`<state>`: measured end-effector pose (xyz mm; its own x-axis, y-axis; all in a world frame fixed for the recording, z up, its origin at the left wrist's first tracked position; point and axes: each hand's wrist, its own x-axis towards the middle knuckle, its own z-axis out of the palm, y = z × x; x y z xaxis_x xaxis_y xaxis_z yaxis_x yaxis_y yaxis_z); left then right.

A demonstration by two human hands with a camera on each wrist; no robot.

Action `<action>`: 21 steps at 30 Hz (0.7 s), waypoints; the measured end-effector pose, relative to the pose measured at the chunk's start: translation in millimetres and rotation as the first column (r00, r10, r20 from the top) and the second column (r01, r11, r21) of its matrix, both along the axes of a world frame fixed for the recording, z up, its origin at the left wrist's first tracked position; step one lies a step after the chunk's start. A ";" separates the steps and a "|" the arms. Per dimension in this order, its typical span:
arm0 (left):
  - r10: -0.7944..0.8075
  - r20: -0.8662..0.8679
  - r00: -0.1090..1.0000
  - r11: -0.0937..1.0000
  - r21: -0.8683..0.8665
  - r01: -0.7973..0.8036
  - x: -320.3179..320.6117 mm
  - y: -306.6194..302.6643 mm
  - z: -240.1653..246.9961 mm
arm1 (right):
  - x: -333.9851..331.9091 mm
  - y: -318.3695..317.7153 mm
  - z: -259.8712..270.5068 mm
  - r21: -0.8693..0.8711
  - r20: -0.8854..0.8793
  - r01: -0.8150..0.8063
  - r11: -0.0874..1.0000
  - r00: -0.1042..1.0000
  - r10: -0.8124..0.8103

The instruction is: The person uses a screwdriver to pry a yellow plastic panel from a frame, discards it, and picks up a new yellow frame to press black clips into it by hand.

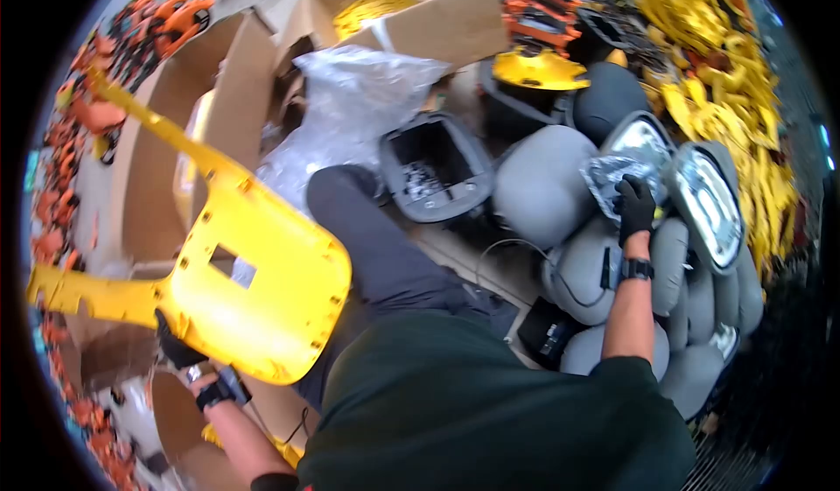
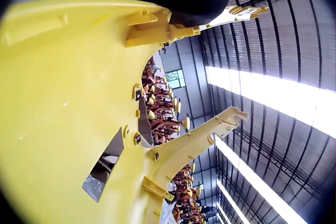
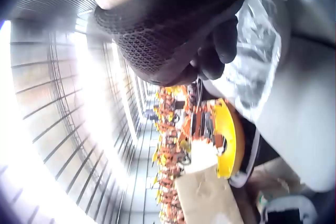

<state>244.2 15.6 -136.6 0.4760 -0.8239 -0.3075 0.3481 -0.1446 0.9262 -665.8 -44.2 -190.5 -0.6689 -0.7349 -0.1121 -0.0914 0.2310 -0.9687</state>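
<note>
My gloved left hand (image 1: 179,342) grips a yellow plastic body panel (image 1: 254,263) by its edge, near the base of one of its two long arms. The panel's inner side, with clips and a rectangular cutout, faces up in the head view; in the left wrist view the yellow panel (image 2: 68,98) fills much of the frame below the dark glove. My gloved right hand (image 1: 636,209) reaches over a pile of grey padded seats (image 1: 544,185), its fingers curled at a crumpled clear plastic bag (image 1: 602,180). The bag (image 3: 252,50) lies beside those fingers in the right wrist view.
Open cardboard boxes (image 1: 236,97) stand at the left and front, with a large clear plastic sheet (image 1: 367,80) draped by them. A grey frame-like seat base (image 1: 437,206) lies ahead of my leg. Yellow parts (image 1: 726,115) are heaped at the far right.
</note>
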 end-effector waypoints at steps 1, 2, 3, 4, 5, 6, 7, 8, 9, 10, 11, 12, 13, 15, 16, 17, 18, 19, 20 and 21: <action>-0.037 -0.051 0.998 0.998 -0.043 0.035 5.1 3.2 -3.1 | 29.3 -5.9 5.6 0.069 -0.107 -0.120 0.990 0.986 0.127; -0.132 0.256 0.958 0.987 -0.054 0.150 12.1 2.1 -8.7 | 66.5 -13.3 19.3 0.101 0.005 -0.220 0.970 0.975 0.220; -0.207 0.538 0.817 0.968 -0.011 0.253 18.7 2.4 -4.2 | 104.6 -20.5 26.9 0.122 0.118 -0.328 0.937 0.942 0.315; -0.097 0.344 0.934 0.987 -0.091 0.136 -6.8 1.2 13.6 | 138.3 -29.3 22.0 0.093 0.220 -0.469 0.878 0.870 0.442; 0.014 0.122 0.992 0.986 -0.164 0.006 -44.3 -6.4 24.3 | 168.8 -36.2 18.1 0.051 0.306 -0.595 0.802 0.774 0.554; 0.095 0.023 0.995 0.978 -0.187 -0.089 -56.4 -9.4 27.0 | 199.0 -42.7 10.6 -0.042 0.335 -0.726 0.687 0.638 0.694; 0.167 -0.083 0.982 0.962 -0.204 -0.181 -61.0 -10.3 23.4 | 237.3 -48.0 18.1 -0.093 0.321 -0.797 0.596 0.543 0.776; 0.231 -0.023 0.973 0.953 -0.194 -0.231 -59.5 -12.5 17.9 | 271.3 -56.1 18.1 -0.151 0.330 -0.834 0.531 0.464 0.822; 0.280 0.028 0.960 0.945 -0.185 -0.271 -62.2 -13.2 13.3 | 299.5 -62.9 17.1 -0.204 0.331 -0.857 0.473 0.395 0.857; 0.196 -0.132 0.972 0.952 -0.212 -0.221 -86.0 -13.4 30.3 | 324.1 -70.8 14.7 -0.206 0.328 -0.868 0.452 0.374 0.867; 0.089 -0.293 0.952 0.955 -0.247 -0.165 -109.1 -17.4 47.2 | 343.5 -80.3 10.4 -0.258 0.435 -0.891 0.372 0.236 0.869; 0.027 -0.326 0.945 0.958 -0.261 -0.118 -114.3 -16.6 45.9 | 358.3 -85.5 11.0 -0.319 0.526 -0.901 0.295 0.091 0.846; 0.045 -0.331 0.943 0.952 -0.271 -0.140 -110.1 -13.6 35.1 | 376.0 -87.9 18.7 -0.317 0.516 -0.909 0.271 0.074 0.853; 0.123 -0.158 0.980 0.956 -0.246 -0.160 -102.9 -5.0 16.5 | 410.5 -91.5 34.2 -0.166 0.374 -0.979 0.117 0.048 0.926; 0.137 -0.076 0.988 0.959 -0.240 -0.151 -104.1 -2.9 16.8 | 417.0 -95.7 26.8 -0.082 0.318 -0.989 0.124 0.091 0.944; 0.018 -0.269 0.963 0.946 -0.308 -0.104 -106.4 5.9 18.9 | 421.1 -97.5 26.7 -0.137 0.386 -0.984 0.113 0.052 0.921; -0.036 -0.330 0.943 0.940 -0.333 -0.080 -109.3 12.9 16.7 | 424.4 -98.0 19.1 -0.159 0.375 -0.979 0.128 0.060 0.925; -0.093 -0.389 0.916 0.933 -0.354 -0.056 -110.9 19.2 11.7 | 427.5 -98.4 20.8 -0.179 0.367 -0.973 0.148 0.073 0.927; -0.183 -0.399 0.898 0.926 -0.378 0.021 -114.9 26.9 5.3 | 428.4 -96.7 23.5 -0.147 0.364 -0.978 0.149 0.087 0.927; -0.206 -0.328 0.922 0.934 -0.346 0.086 -123.5 35.3 1.4 | 426.5 -96.5 20.9 -0.010 0.261 -0.993 0.119 0.112 0.959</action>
